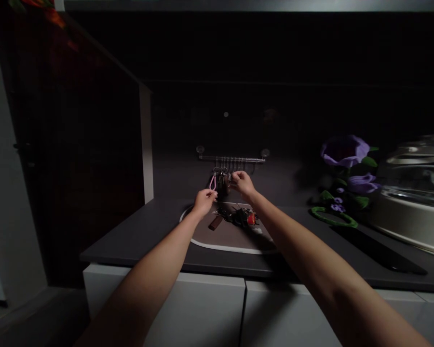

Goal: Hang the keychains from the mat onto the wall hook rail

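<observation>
A metal hook rail [231,158] is fixed to the dark back wall, with several keys [222,177] and rings hanging from its hooks. My left hand [204,201] pinches the lower end of a pink strap loop [212,182] that hangs at the rail's left. Just right of it, my right hand [241,184] is closed at the hanging keys; what its fingertips hold is too dark and small to name. Below both hands, an oval mat [224,243] with a white rim carries a dark pile of keys [238,217], a brown-red fob [215,222] and a red item [251,219].
Purple artificial flowers [347,152] with a green ring base stand on the dark counter [148,231] at the right. Beside them are a large domed container [415,207] and a flat black object [379,250]. White cabinet doors [210,303] lie below. A shelf edge runs overhead.
</observation>
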`<state>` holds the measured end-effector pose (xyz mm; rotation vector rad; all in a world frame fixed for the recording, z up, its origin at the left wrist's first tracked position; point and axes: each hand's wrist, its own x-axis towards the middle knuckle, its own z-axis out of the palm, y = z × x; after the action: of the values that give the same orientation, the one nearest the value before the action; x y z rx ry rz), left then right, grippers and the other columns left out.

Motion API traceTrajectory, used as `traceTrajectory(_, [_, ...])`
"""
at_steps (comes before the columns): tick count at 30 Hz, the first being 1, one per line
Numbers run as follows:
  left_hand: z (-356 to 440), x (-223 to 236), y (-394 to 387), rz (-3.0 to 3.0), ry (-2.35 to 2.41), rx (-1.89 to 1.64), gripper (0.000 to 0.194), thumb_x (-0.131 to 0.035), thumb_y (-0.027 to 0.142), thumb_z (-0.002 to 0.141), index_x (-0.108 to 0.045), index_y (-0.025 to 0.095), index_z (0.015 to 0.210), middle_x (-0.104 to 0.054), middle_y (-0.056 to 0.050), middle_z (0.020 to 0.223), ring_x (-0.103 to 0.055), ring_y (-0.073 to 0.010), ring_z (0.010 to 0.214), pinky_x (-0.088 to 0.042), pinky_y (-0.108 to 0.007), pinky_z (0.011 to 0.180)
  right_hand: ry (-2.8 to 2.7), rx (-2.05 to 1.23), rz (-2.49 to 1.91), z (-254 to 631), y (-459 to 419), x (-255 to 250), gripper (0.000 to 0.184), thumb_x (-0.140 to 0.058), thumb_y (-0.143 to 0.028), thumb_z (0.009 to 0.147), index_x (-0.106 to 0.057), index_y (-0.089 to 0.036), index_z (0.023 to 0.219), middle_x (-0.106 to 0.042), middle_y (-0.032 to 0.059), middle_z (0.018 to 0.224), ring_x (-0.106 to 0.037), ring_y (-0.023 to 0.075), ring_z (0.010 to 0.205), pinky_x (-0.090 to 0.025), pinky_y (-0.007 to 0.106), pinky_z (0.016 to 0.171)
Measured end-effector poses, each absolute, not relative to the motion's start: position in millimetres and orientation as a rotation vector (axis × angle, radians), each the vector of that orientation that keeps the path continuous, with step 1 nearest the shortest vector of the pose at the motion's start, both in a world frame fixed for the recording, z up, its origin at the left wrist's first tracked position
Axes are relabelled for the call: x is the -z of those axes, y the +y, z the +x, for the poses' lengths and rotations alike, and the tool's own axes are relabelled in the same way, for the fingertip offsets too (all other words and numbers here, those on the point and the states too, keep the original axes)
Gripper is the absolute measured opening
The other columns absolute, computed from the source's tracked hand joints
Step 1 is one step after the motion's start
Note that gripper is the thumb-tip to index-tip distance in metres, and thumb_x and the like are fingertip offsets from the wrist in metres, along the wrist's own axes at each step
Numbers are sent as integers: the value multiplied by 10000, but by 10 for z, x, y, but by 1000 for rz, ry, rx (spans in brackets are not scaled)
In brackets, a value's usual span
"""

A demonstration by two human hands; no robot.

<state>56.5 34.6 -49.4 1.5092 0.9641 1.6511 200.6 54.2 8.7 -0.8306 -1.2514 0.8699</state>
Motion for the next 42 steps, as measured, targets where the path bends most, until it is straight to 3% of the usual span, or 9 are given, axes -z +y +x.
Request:
traceTrajectory(13, [533,498,402,1501,997,-1686,57,-586,179,665,-615,130,661,-611,-20,600,-542,-92,523,-421,-207,547,-1051,-775,-975,1762,898,-395,88,-448,-157,799,-442,-166,712,-469,-40,582,-467,45,444,-460,196,462])
traceTrajectory(36, [523,486,374,1488,1019,-1670,52,-579,164,673,-617,129,673,-592,-10,592,-536,-93,528,-416,-208,547,-1005,-863,-925,1823,1035,-161,98,-432,-117,777,-451,-168,695,-436,-60,516,-441,55,437,-474,220,491])
traceTrajectory(42, [516,496,387,1495,1014,-1673,56,-586,170,664,-617,125,654,-584,-1,569,-528,-90,519,-418,-211,556,-1000,-891,-945,1820,986,-148,123,-531,-98,724,-476,-156,817,-479,-58,537,-448,54,424,-443,205,487])
